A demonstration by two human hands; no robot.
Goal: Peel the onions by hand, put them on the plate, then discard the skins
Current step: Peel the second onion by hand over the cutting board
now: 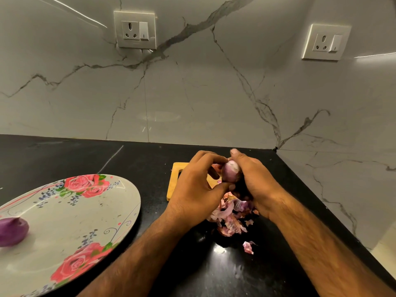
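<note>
Head view. Holding an onion (pixel 230 171) up between both hands, clear of the black counter (pixel 85 155). Gripping it from the left with the left hand (pixel 192 189), fingers curled over the top, thumb tucked underneath. Gripping it from the right with the right hand (pixel 255 181), thumb pressing along the upper side, remaining fingers curled behind and mostly hidden. Showing pale purple, partly bared flesh at the top of the onion, between the two hands. Partly hiding a wooden board (pixel 174 183) lying on the counter behind the left hand. Hanging directly over a heap of skins (pixel 231 215), pink and purple, piled on the counter just below the wrists, with one scrap (pixel 248 247) lying apart, nearer the camera. Keeping well right of a flowered plate (pixel 70 221), with bare counter in between. Carrying on that plate, near its left rim and cut by the frame edge, another onion (pixel 11 231), purple and already bare. Facing a marble wall (pixel 214 93) with a socket (pixel 135 30) at upper left and a second socket (pixel 326 41) at upper right.
</note>
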